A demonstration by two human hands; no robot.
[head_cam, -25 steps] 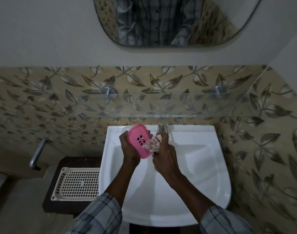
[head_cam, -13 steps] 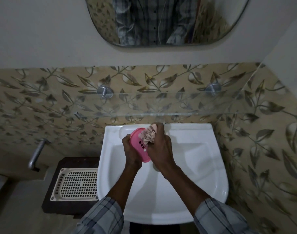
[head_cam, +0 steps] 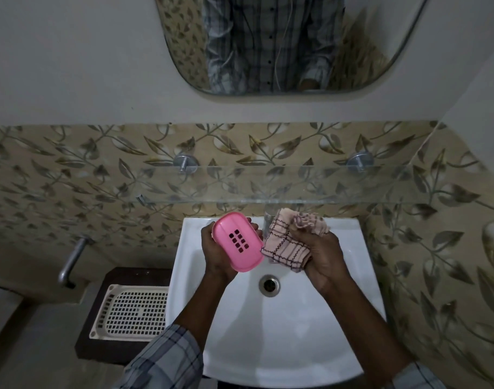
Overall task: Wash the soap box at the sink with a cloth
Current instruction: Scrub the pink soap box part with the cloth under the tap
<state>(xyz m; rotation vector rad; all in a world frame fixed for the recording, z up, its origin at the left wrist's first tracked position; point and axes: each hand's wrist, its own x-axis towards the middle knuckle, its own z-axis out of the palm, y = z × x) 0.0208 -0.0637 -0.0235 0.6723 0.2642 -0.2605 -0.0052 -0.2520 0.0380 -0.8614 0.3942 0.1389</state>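
A pink soap box with a block of dark drain slots is held tilted over the white sink, slotted face up toward me. My left hand grips it from underneath and behind. Just to its right, my right hand clutches a bunched pale pink cloth with dark stitched lines. The cloth's edge touches or nearly touches the box's right end. The tap is mostly hidden behind the cloth.
The drain lies below my hands. A glass shelf on two metal pegs juts out just above the sink. A white perforated tray rests on a dark stand at the left. A metal pipe sticks out of the left wall.
My right hand with the cloth has come off the soap box's face and moved to the right. The box's slotted face is now uncovered and turned more toward me.
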